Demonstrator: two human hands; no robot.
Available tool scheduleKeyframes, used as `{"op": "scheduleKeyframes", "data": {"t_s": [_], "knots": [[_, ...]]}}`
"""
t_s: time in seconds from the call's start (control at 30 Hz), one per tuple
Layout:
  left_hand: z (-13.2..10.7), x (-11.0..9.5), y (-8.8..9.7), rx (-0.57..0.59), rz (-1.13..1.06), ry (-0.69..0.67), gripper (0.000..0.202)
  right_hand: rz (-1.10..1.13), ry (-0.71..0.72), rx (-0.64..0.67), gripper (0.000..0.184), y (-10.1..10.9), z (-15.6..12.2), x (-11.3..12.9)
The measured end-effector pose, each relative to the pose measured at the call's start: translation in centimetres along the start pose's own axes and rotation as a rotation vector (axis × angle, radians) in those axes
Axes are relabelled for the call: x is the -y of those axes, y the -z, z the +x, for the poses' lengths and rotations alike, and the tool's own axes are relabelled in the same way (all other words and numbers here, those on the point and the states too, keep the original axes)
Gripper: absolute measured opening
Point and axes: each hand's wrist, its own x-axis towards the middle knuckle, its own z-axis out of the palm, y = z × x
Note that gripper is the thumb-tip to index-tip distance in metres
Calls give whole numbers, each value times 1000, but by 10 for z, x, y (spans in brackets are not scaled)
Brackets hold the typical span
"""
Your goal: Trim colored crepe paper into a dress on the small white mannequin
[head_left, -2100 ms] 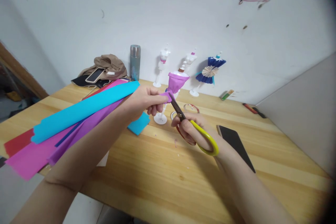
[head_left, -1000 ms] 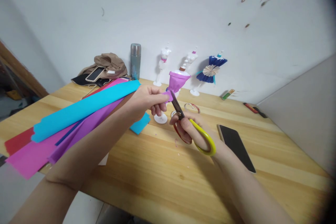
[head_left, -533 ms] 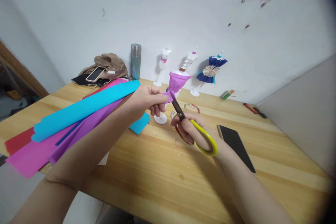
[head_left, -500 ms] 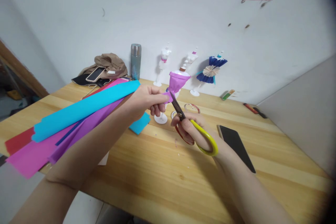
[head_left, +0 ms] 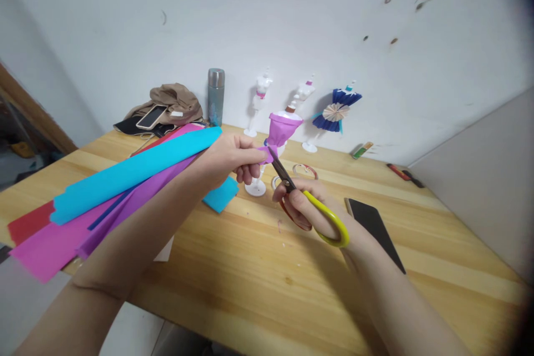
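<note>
My left hand point(head_left: 237, 158) pinches a small piece of purple crepe paper point(head_left: 270, 154) between thumb and forefinger. In my right hand point(head_left: 306, 203) is a pair of scissors point(head_left: 286, 178) with yellow and red handles, its dark blades at the purple piece. Whether the blades are cutting through it I cannot tell. Just behind stands a small white dress-form mannequin point(head_left: 255, 188) wrapped in purple paper point(head_left: 283, 129) at its top; my left hand and the scissors partly hide it. A folded blue paper point(head_left: 221, 194) lies below my left hand.
Long sheets of blue crepe paper point(head_left: 137, 175), pink and red lie at left beneath my forearm. Along the wall stand a thermos point(head_left: 216, 97), two white mannequins and one dressed in navy paper point(head_left: 337, 111). A black tablet-like slab point(head_left: 375, 233) and tape rings point(head_left: 306, 171) lie at right.
The scissor blades have shifted very slightly left at the purple piece. Otherwise both hands keep almost the same place and grip.
</note>
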Motion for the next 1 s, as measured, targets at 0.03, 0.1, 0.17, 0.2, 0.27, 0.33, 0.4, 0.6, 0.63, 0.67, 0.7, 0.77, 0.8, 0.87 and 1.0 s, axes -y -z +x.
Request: {"op": "scheduleKeyframes", "data": {"t_s": [0.03, 0.1, 0.17, 0.2, 0.27, 0.33, 0.4, 0.6, 0.63, 0.67, 0.7, 0.77, 0.8, 0.87, 1.0], "knots": [[0, 0, 0, 2, -1, -1, 31, 1, -2, 1, 64, 0, 0, 0], [0, 1, 1, 9, -6, -6, 31, 1, 0, 1, 64, 1, -1, 0], [1, 1, 1, 12, -12, -11, 31, -2, 11, 10, 63, 2, -1, 1], [1, 0, 1, 12, -13, -12, 31, -5, 20, 15, 63, 2, -1, 1], [0, -1, 1, 9, -13, -8, 31, -12, 37, 28, 63, 3, -1, 2], [0, -2, 1, 8, -11, 0, 31, -16, 51, 34, 63, 3, 0, 2], [-1, -3, 1, 6, -6, 14, 31, -17, 55, 41, 63, 3, 1, 2], [0, -1, 2, 5, -4, 8, 28, -11, 48, 46, 62, 3, -1, 2], [0, 0, 3, 8, -6, 2, 28, -9, 41, 47, 62, 3, -1, 2], [0, 0, 3, 11, -8, -1, 28, -6, 36, 47, 62, 3, -1, 2], [0, 1, 3, 14, -9, -3, 28, -6, 31, 48, 62, 3, -1, 2], [0, 1, 4, 18, -10, 0, 28, -9, 24, 45, 62, 3, -1, 2], [0, 1, 4, 19, -10, 3, 28, -12, 25, 41, 62, 3, -1, 2], [0, 1, 3, 19, -10, 3, 28, -15, 29, 39, 62, 3, -1, 2], [1, 0, 2, 8, -5, 11, 29, -3, 26, 39, 63, 2, -1, 3]]}}
